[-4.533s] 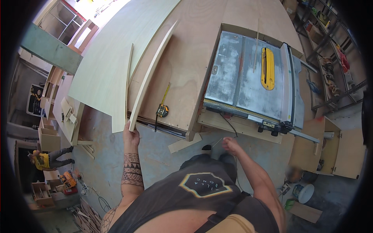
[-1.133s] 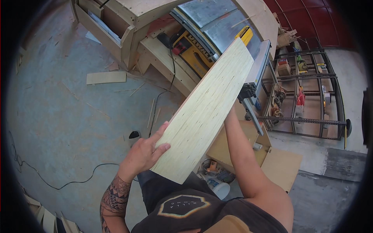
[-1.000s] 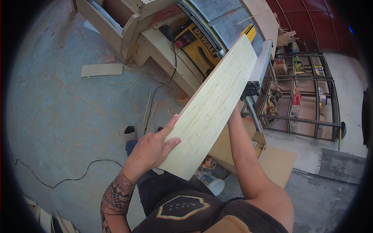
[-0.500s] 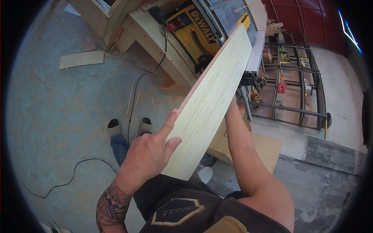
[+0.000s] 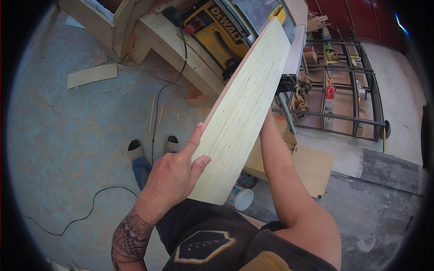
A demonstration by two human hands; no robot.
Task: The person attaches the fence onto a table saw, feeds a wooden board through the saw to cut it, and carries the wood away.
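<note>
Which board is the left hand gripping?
The long board, angled up toward the table saw. The left hand grips its near end, whereas the short board lies on the floor.

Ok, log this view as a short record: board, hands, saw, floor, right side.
board: long, pale-faced, slanting up rightward
left hand: grips board's near end, thumb on its face
right hand: hidden behind board; forearm shows
table saw: yellow body; contact with board unclear
floor: wooden offcut, thin strips, black cord
right side: dark metal rack
</note>
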